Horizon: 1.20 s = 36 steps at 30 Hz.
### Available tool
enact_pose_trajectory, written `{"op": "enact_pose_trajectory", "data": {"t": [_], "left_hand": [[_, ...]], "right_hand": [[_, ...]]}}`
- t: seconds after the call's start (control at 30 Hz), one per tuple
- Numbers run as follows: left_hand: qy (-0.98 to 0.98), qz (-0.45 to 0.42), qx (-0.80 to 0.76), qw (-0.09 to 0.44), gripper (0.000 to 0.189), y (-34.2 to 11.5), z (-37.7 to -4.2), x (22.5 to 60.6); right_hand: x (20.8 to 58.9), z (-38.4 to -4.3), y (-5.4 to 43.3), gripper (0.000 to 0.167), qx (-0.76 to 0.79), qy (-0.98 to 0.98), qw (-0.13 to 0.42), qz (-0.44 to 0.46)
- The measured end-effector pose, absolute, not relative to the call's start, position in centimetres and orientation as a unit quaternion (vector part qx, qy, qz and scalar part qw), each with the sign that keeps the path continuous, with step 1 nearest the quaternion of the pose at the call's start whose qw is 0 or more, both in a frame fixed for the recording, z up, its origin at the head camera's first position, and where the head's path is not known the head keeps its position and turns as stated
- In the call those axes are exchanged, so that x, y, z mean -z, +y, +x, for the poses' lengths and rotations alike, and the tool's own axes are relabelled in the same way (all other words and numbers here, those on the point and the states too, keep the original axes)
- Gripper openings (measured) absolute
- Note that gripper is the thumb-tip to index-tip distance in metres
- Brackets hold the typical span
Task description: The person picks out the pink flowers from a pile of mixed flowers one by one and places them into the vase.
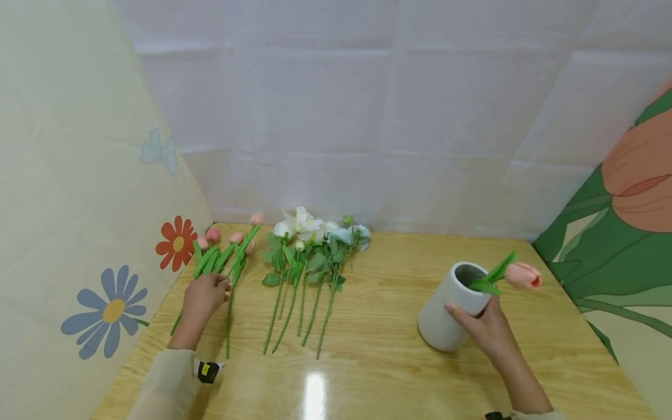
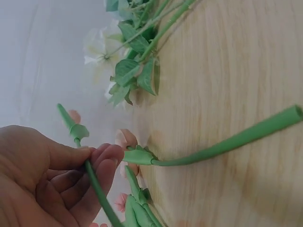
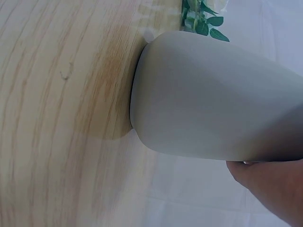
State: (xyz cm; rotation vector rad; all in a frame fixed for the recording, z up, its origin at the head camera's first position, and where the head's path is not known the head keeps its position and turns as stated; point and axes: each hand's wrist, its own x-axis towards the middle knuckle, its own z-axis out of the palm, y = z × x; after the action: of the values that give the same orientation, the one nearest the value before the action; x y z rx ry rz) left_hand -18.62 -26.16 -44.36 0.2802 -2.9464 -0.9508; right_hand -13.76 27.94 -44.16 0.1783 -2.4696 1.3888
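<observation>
White vase (image 1: pixel 446 312): right side of table (image 1: pixel 378 367), mouth up, long axis near vertical
Right hand (image 1: pixel 488 328): gripping vase
Pink tulip (image 1: pixel 522 276): in vase, flower end leaning out rightward
Left hand (image 1: pixel 206 293): pinching green tulip stem (image 2: pixel 99 189), leafy end toward backdrop (image 1: pixel 315 105)

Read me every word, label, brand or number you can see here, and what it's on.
No text can be read.
Yellow patch on the black wrist device at the left cuff: too small and blurred to tell whether it bears writing.
White vase: no lettering visible.
</observation>
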Motion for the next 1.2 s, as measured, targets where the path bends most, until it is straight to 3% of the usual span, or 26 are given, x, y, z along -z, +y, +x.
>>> {"op": "enact_pose_trajectory", "data": {"t": [0.47,1.2], "left_hand": [[-0.893,0.114,0.435,0.003,0.037,-25.4,-19.2,44.4],[-0.891,0.088,0.444,0.031,0.031,-22.8,-18.8,44.1]], "right_hand": [[44.0,-14.0,28.0,0.050,-0.488,-0.856,0.152,0.076],[44.1,-13.7,27.8,0.049,-0.494,-0.852,0.158,0.075]]}}
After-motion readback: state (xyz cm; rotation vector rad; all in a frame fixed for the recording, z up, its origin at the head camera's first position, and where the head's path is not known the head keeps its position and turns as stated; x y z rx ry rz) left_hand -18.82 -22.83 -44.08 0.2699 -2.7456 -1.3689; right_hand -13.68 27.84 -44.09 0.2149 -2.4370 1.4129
